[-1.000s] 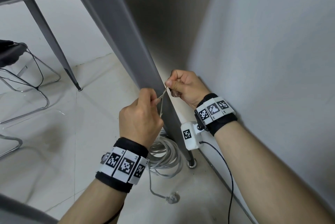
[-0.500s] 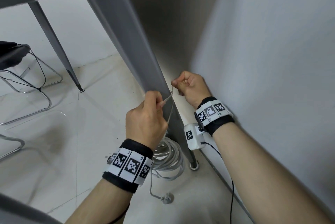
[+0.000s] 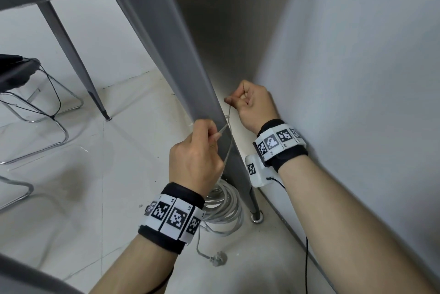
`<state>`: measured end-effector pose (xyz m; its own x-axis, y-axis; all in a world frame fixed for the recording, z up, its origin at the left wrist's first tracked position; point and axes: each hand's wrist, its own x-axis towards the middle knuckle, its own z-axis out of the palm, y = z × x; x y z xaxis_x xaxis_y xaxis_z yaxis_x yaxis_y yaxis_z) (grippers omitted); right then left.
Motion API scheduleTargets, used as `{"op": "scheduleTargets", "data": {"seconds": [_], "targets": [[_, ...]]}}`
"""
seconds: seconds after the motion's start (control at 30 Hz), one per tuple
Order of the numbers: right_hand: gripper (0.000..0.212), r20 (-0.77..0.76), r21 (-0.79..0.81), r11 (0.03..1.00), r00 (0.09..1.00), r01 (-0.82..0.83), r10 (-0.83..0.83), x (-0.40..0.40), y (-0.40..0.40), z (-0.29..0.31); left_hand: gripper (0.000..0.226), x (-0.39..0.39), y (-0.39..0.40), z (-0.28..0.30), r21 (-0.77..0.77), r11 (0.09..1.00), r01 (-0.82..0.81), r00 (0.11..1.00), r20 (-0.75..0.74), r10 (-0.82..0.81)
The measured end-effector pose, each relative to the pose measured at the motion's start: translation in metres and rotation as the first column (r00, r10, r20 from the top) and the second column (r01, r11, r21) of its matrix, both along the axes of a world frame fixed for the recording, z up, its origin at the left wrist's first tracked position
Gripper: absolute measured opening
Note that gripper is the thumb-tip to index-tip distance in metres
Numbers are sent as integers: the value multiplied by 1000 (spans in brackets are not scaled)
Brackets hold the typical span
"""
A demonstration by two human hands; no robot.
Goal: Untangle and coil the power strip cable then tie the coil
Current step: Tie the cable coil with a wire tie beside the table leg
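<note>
The white power cable lies as a coil (image 3: 225, 208) on the floor by the foot of a grey table leg, partly hidden behind my left wrist. Its plug (image 3: 218, 258) rests on the floor in front of the coil. A thin pale tie (image 3: 229, 131) runs in a loop between my hands, above the coil. My left hand (image 3: 195, 158) pinches one end of the tie between thumb and fingers. My right hand (image 3: 252, 103), higher and closer to the wall, pinches the other end with curled fingers. The power strip itself is not in view.
The slanted grey table leg (image 3: 181, 67) stands right behind my hands, its foot (image 3: 256, 217) near the coil. A white wall (image 3: 357, 79) closes the right side. A second table leg (image 3: 71, 60) and a chrome-framed chair (image 3: 35, 112) stand to the left.
My hands have drawn apart, the right one rising toward the wall, so the tie between them is longer and hangs in a loop. The view has tilted slightly.
</note>
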<state>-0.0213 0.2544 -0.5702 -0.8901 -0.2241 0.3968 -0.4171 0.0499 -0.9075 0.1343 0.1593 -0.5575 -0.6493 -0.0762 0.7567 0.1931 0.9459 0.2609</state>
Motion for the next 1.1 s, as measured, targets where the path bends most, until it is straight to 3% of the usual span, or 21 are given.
{"op": "scheduleTargets", "data": {"seconds": [0.2,0.3,0.57,0.77,0.87,1.1], "targets": [[15,30,-61,975,976,-216,218,-3,14,-6,9,-2,-1,-2,35,999,9,1000,-26,-9],[12,43,-83,970,971,-229,233,-1,14,-5,9,-4,-2,-1,37,999,26,998,-63,-24],[20,30,-93,978,981,-187,190,6,8,6,8,-4,-4,2,1,999,33,989,-143,-33],[13,58,-110,934,936,-340,347,11,20,14,9,-7,-4,4,23,1000,-5,984,-179,9],[21,80,-134,901,901,-413,426,15,25,17,7,-9,-6,3,-12,1000,-15,982,-188,13],[25,117,-149,886,881,-440,458,20,24,18,5,-12,-10,2,-93,995,-27,984,-181,10]]}}
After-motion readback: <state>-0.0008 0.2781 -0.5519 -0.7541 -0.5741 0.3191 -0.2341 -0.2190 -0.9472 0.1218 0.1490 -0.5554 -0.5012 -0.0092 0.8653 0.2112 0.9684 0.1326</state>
